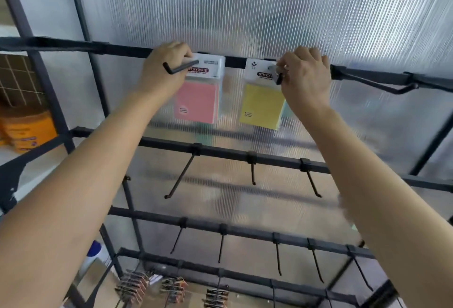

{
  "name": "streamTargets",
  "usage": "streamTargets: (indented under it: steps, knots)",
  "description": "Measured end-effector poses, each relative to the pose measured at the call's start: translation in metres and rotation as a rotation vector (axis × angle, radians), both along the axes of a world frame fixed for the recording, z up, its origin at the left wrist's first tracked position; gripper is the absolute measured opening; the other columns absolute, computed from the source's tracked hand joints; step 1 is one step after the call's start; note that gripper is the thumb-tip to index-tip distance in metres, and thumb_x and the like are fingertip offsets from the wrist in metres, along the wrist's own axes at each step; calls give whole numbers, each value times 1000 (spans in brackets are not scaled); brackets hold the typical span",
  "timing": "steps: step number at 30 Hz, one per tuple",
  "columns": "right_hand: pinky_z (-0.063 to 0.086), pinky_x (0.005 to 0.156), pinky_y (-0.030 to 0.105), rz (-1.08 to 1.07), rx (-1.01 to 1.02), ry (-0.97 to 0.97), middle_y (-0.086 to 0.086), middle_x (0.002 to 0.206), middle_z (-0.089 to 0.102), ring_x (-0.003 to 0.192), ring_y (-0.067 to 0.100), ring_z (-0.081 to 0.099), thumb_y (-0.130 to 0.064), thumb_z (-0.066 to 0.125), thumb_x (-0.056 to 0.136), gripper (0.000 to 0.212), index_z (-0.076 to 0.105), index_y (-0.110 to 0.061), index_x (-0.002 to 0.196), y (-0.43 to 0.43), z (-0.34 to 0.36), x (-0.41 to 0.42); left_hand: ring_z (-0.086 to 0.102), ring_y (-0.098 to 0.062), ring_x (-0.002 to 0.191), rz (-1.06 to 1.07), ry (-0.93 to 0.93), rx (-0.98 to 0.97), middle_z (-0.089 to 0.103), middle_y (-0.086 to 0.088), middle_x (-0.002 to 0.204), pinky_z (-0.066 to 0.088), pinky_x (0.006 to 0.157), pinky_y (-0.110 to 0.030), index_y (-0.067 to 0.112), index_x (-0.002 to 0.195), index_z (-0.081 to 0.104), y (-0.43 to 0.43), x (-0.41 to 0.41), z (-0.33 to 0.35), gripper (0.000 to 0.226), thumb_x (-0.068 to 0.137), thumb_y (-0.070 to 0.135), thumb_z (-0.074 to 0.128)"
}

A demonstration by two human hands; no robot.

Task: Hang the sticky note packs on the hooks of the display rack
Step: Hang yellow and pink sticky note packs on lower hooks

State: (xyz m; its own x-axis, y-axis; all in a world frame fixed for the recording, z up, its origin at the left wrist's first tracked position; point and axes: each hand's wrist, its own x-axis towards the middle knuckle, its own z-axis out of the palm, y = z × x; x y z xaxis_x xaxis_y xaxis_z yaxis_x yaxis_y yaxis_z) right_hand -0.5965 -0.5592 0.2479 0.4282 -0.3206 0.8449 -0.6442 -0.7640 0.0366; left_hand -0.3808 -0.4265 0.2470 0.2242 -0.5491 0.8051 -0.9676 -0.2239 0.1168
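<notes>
While we stretch both arms up to the display rack's top rail [235,62], our left hand [164,69] grips the header of the pink sticky note pack [196,101] at one hook [179,68] and our right hand [306,74] pinches the yellow pack [262,106] at the next hook [279,79]; the packs hang side by side just below the rail's middle.

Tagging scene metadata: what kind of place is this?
Probably a shop or stockroom display area: a black rack with rows of hooks, sticky note packs at the top row, more carded goods hung lower down.
</notes>
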Motion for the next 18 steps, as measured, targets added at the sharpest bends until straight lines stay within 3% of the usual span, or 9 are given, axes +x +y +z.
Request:
streamTargets:
  steps: [2, 8, 12, 15, 18]
  knots:
    - [33, 86, 37, -10, 49, 35, 13, 107, 62, 104, 31, 51, -15, 45, 95, 21, 61, -5, 104, 1, 5, 0, 53, -28, 88, -25, 19, 42, 59, -14, 95, 30, 64, -29, 3, 95, 56, 0, 3, 2, 12, 93, 12, 50]
    - [26, 64, 30, 20, 68, -7, 7, 100, 63, 96, 26, 54, -15, 46, 96, 16, 59, -7, 99, 15, 2, -9, 48, -22, 82, -117, 70, 25, 54, -6, 86, 33, 64, -32, 6, 90, 54, 18, -5, 0, 6, 90, 2, 49]
    - [25, 62, 29, 66, 79, -20, 7, 97, 61, 88, 22, 50, -7, 42, 92, 16, 58, -5, 97, 35, 3, -20, 47, -24, 84, -124, 70, 14, 53, -5, 86, 36, 68, -37, 6, 89, 54, 31, -12, 0, 7, 91, 2, 49]
    - [23, 61, 28, 83, 96, -41, 5, 93, 59, 83, 19, 45, -6, 43, 91, 15, 57, -5, 95, 49, 2, -28, 43, -21, 81, -134, 24, -4, 53, -4, 84, 27, 65, -32, 4, 88, 54, 44, -17, 0, 8, 93, 10, 51]
    - [27, 63, 29, 120, 94, -76, 6, 91, 61, 87, 24, 52, -4, 45, 91, 14, 59, -4, 93, 63, 2, -34, 44, -23, 82, -146, -73, -29, 57, -13, 88, 25, 70, -29, 0, 90, 56, 61, -26, 0, 6, 90, 3, 51]
